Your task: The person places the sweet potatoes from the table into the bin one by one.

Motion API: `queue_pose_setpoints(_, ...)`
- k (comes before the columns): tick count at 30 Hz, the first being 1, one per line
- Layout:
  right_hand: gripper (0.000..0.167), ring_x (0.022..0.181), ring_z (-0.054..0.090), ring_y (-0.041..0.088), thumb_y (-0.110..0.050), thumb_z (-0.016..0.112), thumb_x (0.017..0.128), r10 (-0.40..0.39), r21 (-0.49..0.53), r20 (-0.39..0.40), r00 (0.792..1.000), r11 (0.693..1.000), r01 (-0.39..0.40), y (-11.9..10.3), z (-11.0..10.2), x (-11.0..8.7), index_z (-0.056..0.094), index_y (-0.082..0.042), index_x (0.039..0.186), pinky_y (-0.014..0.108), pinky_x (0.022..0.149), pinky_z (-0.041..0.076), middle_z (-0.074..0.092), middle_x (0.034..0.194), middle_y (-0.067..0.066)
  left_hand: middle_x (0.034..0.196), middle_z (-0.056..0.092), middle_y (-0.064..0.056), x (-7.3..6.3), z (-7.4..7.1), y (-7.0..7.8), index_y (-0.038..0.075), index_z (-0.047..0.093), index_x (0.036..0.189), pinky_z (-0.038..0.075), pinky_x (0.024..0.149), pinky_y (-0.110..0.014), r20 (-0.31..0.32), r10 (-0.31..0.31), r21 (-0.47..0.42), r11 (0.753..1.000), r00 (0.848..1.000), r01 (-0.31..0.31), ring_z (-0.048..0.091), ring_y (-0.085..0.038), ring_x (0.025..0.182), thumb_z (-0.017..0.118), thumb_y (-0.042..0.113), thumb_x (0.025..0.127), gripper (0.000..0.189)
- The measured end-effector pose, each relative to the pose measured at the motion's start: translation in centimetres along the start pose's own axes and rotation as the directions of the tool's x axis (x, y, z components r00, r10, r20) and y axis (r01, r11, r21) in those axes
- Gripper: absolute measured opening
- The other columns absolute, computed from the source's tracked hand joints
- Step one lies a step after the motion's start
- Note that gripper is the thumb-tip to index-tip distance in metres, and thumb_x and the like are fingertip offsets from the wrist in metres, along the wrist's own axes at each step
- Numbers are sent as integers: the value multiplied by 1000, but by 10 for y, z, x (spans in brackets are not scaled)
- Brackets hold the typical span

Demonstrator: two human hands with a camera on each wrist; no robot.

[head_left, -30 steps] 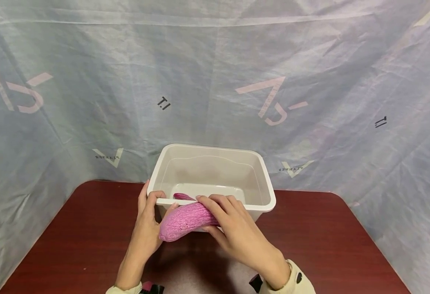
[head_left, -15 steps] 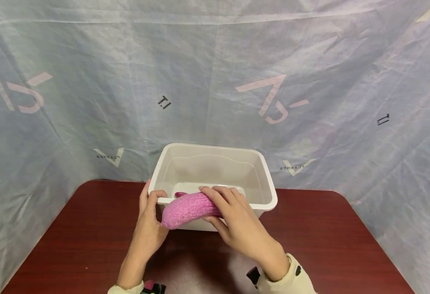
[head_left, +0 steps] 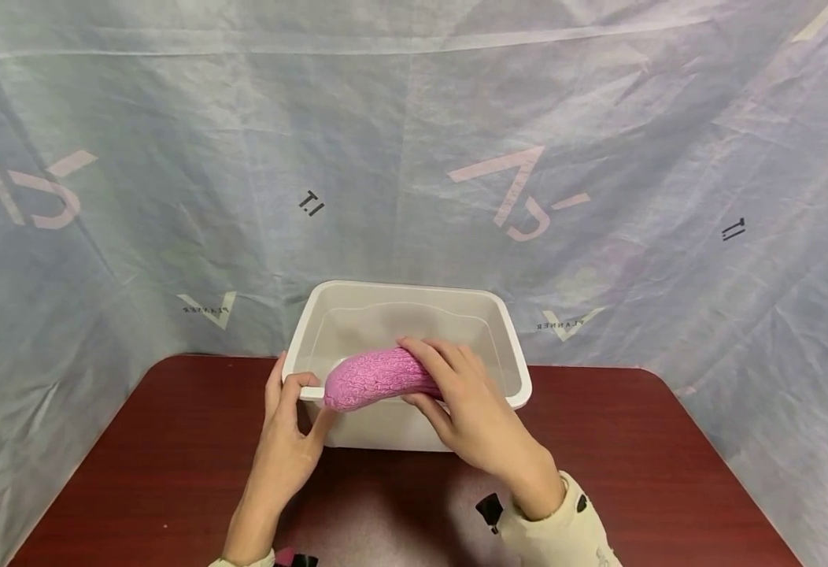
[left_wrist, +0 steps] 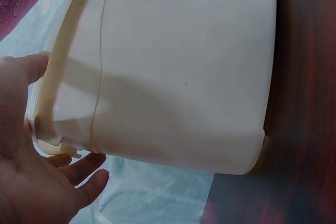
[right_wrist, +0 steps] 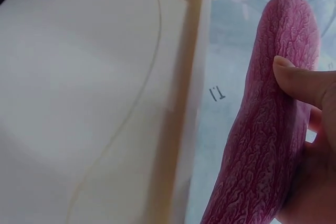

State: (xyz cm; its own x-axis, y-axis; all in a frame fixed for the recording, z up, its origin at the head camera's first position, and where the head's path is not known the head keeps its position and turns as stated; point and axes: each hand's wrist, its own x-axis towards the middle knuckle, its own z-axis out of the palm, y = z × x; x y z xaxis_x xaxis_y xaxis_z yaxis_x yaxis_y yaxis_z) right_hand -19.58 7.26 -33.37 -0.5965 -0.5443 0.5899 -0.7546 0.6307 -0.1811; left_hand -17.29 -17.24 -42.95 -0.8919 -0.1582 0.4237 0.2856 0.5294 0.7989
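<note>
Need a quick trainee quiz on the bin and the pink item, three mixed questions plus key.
1. Which grip holds the pink item?
2. True or false: the pink item lies on the table.
3. Fill in: the left grip holds the bin by its ____.

Key:
1. The right grip.
2. False; it is held up.
3. Rim.
</note>
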Motion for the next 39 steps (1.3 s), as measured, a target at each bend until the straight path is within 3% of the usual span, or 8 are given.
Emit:
queue_pose_setpoints(12,60,113,57,22,-28,74,92,-14,-24,-17,1000,1000,14,3,-19,12,49,-23,146,41,98,46,60,133,0,168,12,-12,4,3,10,13,51,117,36,107,-69,-20,14,-10,1000,1000,-14,32,-40,147,71,27,95,33)
queue_pose_setpoints(24,58,110,59,25,-28,75,91,-7,-45,-4,1000,999,7,13,-23,27,51,-22,144,43,97,47,61,132,2,169,11,-9,7,3,21,13,51,117,35,109,-66,-19,-20,-26,999,1000,19,33,-38,147,70,32,95,35)
queue_pose_setpoints(31,56,111,60,26,-25,75,91,-1,-40,18,1000,999,2,21,-13,33,52,-21,142,44,99,46,62,132,2,168,12,-11,6,1,16,12,51,118,34,110,-64,-39,-21,-22,1000,999,20,32,-38,147,69,28,96,32)
queue_pose_setpoints(39,57,107,59,25,-25,77,89,8,-27,18,1000,1000,-8,33,-5,21,53,-21,141,43,93,45,65,128,3,168,13,-12,-3,4,4,14,51,117,36,109,-63,-34,-58,3,998,998,58,34,-38,146,70,31,96,33)
